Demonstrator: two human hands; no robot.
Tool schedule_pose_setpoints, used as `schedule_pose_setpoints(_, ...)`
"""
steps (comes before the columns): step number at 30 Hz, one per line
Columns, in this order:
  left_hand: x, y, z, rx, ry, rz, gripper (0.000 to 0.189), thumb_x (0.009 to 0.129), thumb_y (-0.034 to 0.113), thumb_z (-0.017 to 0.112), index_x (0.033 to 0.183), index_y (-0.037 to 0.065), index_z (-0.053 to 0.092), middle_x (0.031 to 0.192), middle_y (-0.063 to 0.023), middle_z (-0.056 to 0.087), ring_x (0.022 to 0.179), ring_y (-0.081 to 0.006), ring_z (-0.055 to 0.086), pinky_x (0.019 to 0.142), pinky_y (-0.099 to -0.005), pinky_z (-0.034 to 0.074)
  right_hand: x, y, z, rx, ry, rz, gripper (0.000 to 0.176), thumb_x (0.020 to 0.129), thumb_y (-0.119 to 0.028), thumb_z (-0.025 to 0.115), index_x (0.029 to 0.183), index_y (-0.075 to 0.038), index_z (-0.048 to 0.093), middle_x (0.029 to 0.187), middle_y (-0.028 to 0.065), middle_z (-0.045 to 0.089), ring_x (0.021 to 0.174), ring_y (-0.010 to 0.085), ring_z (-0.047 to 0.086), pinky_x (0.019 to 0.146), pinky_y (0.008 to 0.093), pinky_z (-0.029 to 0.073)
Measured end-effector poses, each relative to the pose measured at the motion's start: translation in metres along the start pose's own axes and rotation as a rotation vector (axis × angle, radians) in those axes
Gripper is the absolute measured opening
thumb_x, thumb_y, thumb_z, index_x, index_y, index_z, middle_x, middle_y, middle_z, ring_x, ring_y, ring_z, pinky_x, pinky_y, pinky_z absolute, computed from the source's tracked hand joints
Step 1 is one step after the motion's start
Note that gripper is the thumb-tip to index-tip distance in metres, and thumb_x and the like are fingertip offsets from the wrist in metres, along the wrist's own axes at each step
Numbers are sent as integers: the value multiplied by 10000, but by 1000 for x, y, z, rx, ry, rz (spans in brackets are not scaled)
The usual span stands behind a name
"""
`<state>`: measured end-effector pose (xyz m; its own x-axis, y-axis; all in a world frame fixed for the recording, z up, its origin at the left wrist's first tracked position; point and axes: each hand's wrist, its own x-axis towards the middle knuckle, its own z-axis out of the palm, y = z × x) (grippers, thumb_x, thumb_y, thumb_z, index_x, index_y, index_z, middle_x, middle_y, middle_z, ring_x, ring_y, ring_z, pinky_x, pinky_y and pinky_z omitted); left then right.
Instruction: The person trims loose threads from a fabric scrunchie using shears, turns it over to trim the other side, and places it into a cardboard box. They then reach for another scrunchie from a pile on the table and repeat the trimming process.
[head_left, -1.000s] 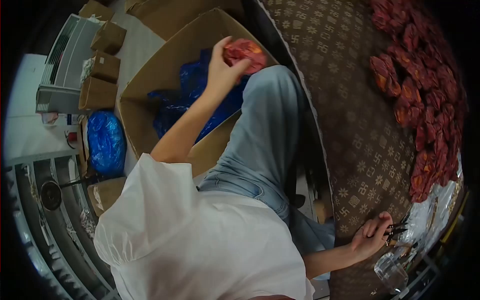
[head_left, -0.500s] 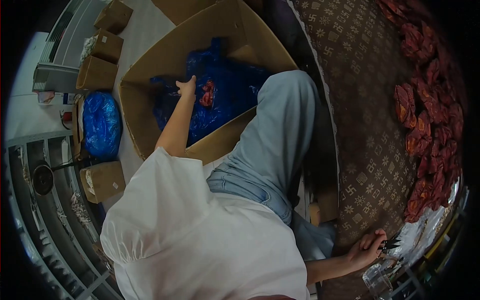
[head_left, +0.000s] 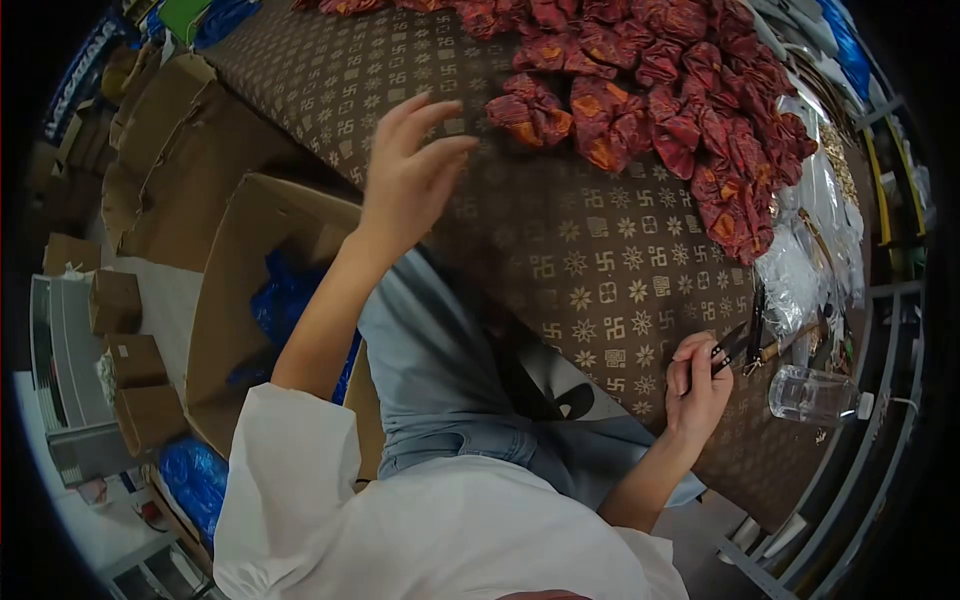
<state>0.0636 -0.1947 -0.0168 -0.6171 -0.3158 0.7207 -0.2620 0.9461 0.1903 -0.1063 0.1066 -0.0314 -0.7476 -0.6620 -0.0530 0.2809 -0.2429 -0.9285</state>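
My left hand (head_left: 415, 170) is raised over the edge of the patterned brown cloth (head_left: 610, 260), fingers apart and nothing held. To its right lie many crumpled dark red fabric pieces with orange patches (head_left: 610, 120), the nearest ones a short way from my fingertips. My right hand (head_left: 700, 380) rests low on the cloth at the right, its fingers wrapped round small black scissors (head_left: 728, 345) whose blades point up and right. The blue plastic bag (head_left: 285, 300) in the open cardboard box (head_left: 225, 290) is partly hidden by my left forearm.
A clear plastic bottle (head_left: 812, 395) lies on its side right of my right hand, near clear plastic wrapping (head_left: 790, 270). Small cardboard boxes (head_left: 137, 360) and a filled blue bag (head_left: 195, 485) stand at the left. Metal racks (head_left: 890, 370) line the right edge.
The view has swung toward the cloth. My left hand has moved from over the box to the cloth's edge near the red pieces. My right hand still holds the scissors.
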Motion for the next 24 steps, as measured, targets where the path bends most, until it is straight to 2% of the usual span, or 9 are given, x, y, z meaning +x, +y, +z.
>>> schedule_pose_setpoints(4, 42, 2, 69, 7, -120, 82, 345, 655, -25, 547, 987, 64, 543, 1067, -122, 489, 972, -314, 451, 840, -376, 378, 0, 0, -4, 54, -32, -28, 217, 860, -127, 468, 705, 22, 496, 721, 53, 476, 430, 48, 344, 388, 181, 255)
schedule_pose_setpoints(8, 43, 27, 67, -16, -211, -33, 362, 679, -37, 505, 1033, 35, 506, 1003, -130, 505, 899, -253, 495, 800, -318, 404, -2, 0, -12, 152, -80, -18, 180, 855, -90, 456, 718, 16, 503, 756, 81, 488, 438, 49, 355, 392, 173, 268)
schedule_pose_setpoints(10, 31, 67, 40, -656, -260, -563, 298, 751, -27, 478, 1047, 7, 478, 938, -93, 525, 837, -144, 514, 749, -237, 413, -2, 0, -12, 179, -67, -20, 174, 854, -85, 455, 722, 17, 502, 760, 82, 489, 441, 49, 359, 394, 173, 268)
schedule_pose_setpoints(12, 11, 105, 33, -1246, -146, -784, 223, 832, 9, 429, 1053, 2, 462, 903, -38, 525, 802, -65, 494, 721, -185, 405, -1, 4, -11, 167, -90, -51, 143, 842, -111, 487, 783, 16, 516, 778, 65, 496, 470, 39, 358, 409, 168, 265)
schedule_pose_setpoints(14, -1, 139, 27, -1420, -215, -864, 210, 852, 25, 406, 1054, 3, 458, 925, -26, 518, 823, -60, 489, 731, -186, 404, -4, 3, -2, 34, -13, -96, 211, 806, -184, 565, 877, 12, 530, 803, 27, 507, 541, 36, 385, 469, 155, 295)
schedule_pose_setpoints(15, -5, 153, 25, -1578, -258, -944, 200, 871, 41, 384, 1055, 4, 453, 948, -14, 511, 844, -54, 485, 741, -186, 404, -5, 4, 0, -69, 16, -107, 319, 758, -241, 631, 934, 8, 538, 844, 1, 518, 653, 37, 431, 562, 159, 349)
schedule_pose_setpoints(19, -15, 184, 25, -1781, -479, -1007, 212, 889, 81, 360, 1071, -1, 431, 979, -33, 506, 887, -61, 482, 768, -197, 405, -14, -1, 21, -86, 15, -96, 296, 751, -166, 640, 965, 9, 536, 858, 7, 537, 757, 55, 479, 667, 190, 400)
schedule_pose_setpoints(21, -19, 187, 29, -1794, -420, -1033, 211, 892, 89, 357, 1070, 2, 430, 981, -40, 509, 895, -74, 490, 773, -206, 412, -18, -1, 18, 122, 93, 39, 244, 780, -98, 595, 982, 20, 526, 839, 25, 555, 746, 72, 510, 682, 213, 427)
schedule_pose_setpoints(24, -27, 179, 35, -1894, -348, -1001, 220, 887, 109, 371, 1075, 11, 429, 1020, -73, 512, 940, -142, 510, 818, -273, 425, -12, -6, 13, 403, 106, 21, 203, 806, -75, 551, 973, 36, 524, 860, 66, 577, 762, 106, 546, 716, 257, 457)
